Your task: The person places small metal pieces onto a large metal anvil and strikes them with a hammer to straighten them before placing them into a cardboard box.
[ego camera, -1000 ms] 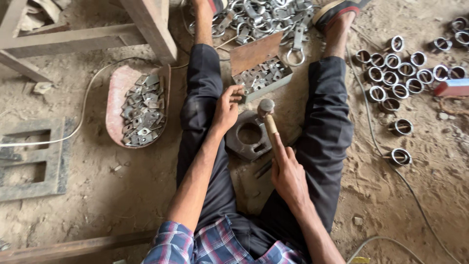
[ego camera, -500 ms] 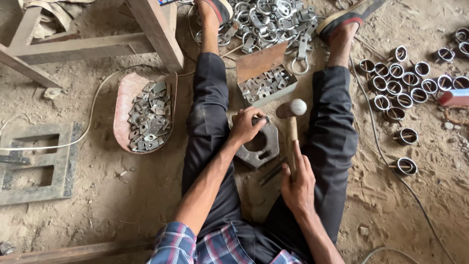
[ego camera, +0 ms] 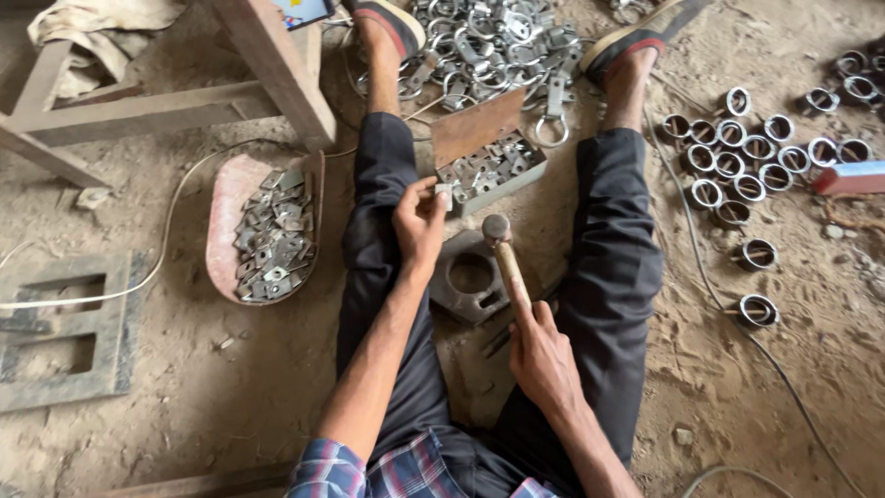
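I sit on the dirt floor with my legs spread. My right hand [ego camera: 544, 355] grips the wooden handle of a hammer [ego camera: 505, 258], whose steel head hovers just above a heavy metal ring block [ego camera: 470, 281] lying between my thighs. My left hand [ego camera: 419, 221] pinches a small flat metal piece [ego camera: 443, 195] near the open box of similar pieces [ego camera: 493, 171], which has a rusty lid standing up behind it.
A pink basin [ego camera: 226, 226] of several metal plates lies left of my leg. A pile of clamps [ego camera: 489, 41] lies between my feet. Several metal rings [ego camera: 747, 171] stand at right. A wooden frame [ego camera: 166, 92] and a metal plate [ego camera: 55, 332] are at left.
My left hand left the ring block and went up to the box, now pinching a small metal piece. The hammer head dropped lower and leftward toward the block.
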